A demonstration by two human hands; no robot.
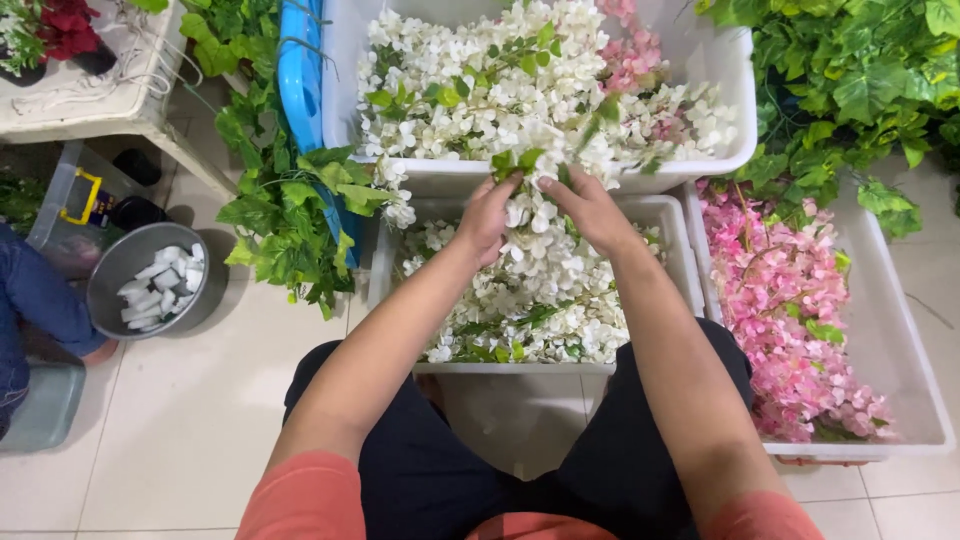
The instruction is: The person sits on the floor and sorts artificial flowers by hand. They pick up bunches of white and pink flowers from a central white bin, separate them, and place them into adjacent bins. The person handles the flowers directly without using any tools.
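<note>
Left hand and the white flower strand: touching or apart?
Touching. In the head view the left hand closes its fingers around the top of the white flower strand near its green leaves, no gap visible; the right hand grips it alongside.

Three white bins (668,215) — one grey bucket (118,268) — two hands (487,215)

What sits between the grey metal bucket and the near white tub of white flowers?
In the head view, a hanging bunch of green leaves and bare floor tile.
</note>
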